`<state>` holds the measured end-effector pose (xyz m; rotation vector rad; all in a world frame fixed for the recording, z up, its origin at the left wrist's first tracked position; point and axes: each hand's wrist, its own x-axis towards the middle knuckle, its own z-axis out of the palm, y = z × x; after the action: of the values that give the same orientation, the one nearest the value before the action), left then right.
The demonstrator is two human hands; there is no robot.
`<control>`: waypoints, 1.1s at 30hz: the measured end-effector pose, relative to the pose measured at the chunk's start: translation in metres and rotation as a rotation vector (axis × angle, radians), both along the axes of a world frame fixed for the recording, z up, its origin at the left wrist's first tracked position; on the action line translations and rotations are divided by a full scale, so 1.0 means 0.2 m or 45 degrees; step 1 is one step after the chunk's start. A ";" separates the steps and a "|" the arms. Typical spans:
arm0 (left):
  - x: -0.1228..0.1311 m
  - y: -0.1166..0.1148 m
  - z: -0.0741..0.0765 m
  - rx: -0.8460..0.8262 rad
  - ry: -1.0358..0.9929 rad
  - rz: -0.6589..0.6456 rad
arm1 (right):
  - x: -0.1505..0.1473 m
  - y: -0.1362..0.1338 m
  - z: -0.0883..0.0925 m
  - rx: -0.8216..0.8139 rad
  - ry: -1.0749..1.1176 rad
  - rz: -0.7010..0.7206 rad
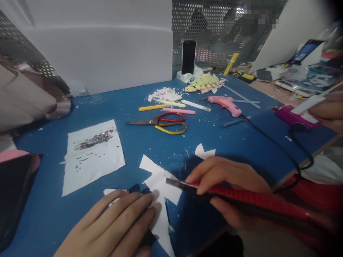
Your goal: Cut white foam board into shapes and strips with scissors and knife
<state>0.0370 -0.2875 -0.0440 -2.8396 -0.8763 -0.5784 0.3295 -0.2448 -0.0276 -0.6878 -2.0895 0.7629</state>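
Blue tabletop, right hand around 1 red cutter, left hand open on paper

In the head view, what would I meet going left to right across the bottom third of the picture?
Dark flat object → left hand → cut white paper → right hand, holding a red metal-tipped tool. The speckled sheet overlaps the left hand's span.

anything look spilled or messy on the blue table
Yes, a little: multicoloured specks lie loose on the white sheet, some scattered away from the main streak, and an irregular white scrap lies beyond the right hand, like litter.
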 end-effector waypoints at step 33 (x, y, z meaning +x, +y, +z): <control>0.05 0.04 -0.08 -0.034 -0.114 0.083 | -0.03 -0.07 -0.04 0.444 -0.315 0.153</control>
<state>0.0467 -0.2805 -0.0592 -2.8159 -0.9951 -0.6947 0.3243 -0.2597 -0.0350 -0.4849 -2.4274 0.3728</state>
